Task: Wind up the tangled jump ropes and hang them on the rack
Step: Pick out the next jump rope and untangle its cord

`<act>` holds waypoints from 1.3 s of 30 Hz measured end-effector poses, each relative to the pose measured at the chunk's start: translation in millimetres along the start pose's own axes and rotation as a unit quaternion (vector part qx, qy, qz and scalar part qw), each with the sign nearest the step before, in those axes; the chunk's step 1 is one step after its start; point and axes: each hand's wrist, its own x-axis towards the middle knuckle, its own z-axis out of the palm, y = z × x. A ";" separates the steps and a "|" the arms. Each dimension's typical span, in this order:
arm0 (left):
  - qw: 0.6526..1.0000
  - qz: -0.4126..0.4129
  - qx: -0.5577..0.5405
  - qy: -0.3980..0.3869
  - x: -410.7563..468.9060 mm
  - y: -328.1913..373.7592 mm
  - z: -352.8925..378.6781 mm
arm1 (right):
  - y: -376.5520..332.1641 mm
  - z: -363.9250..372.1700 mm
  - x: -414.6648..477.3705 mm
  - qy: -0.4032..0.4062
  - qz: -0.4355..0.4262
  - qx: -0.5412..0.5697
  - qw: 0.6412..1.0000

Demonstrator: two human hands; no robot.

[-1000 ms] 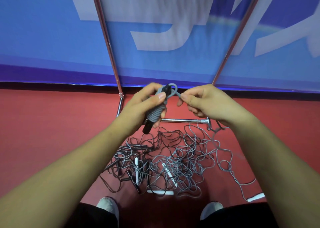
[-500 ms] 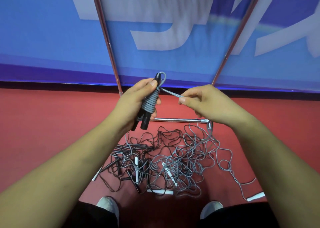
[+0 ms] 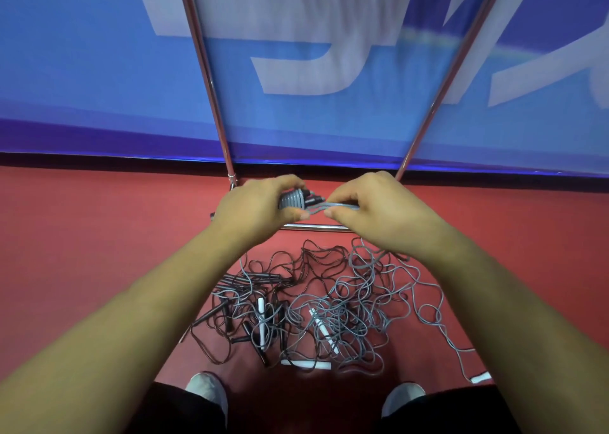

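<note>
Jump rope bundle (image 3: pixel 294 200): smooth grey cord coiled in tight ribbed turns round slim black handles, long axis level and parallel to the low chrome bar of the rack (image 3: pixel 314 226), black tips pointing right. Held just above that bar, left hand (image 3: pixel 260 208) curled round the coils, right hand (image 3: pixel 379 211) pinching its loose grey end. Nearer than the bar, on red floor (image 3: pixel 99 252): tangled pile (image 3: pixel 329 305) of thin grey and dark cords, white and black stick handles.

Item, as I log it: wound rope bundle (image 3: pixel 291 199) in left hand (image 3: pixel 260 208), upright half a second ago, now tipped sideways, black handle ends (image 3: pixel 313 198) pointing right; right hand (image 3: pixel 372 209) drawn in close, pinching grey loose end (image 3: pixel 341 205).
</note>
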 end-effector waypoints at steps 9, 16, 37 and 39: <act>0.989 0.126 0.000 -0.073 -9.5 15.2 -8.3 | 6.7 -0.8 0.6 0.100 0.030 0.095 0.990; 0.907 0.140 -0.390 -0.070 -15.8 22.2 -7.5 | 19.5 -5.8 4.8 0.133 0.081 0.260 0.953; 0.627 0.070 -0.746 -0.211 -11.8 27.7 -0.2 | 23.5 -3.4 4.7 0.035 0.107 0.194 0.975; 0.648 0.063 -0.732 -0.201 -11.1 29.4 -1.5 | 23.1 -4.8 5.2 0.040 0.108 0.185 0.976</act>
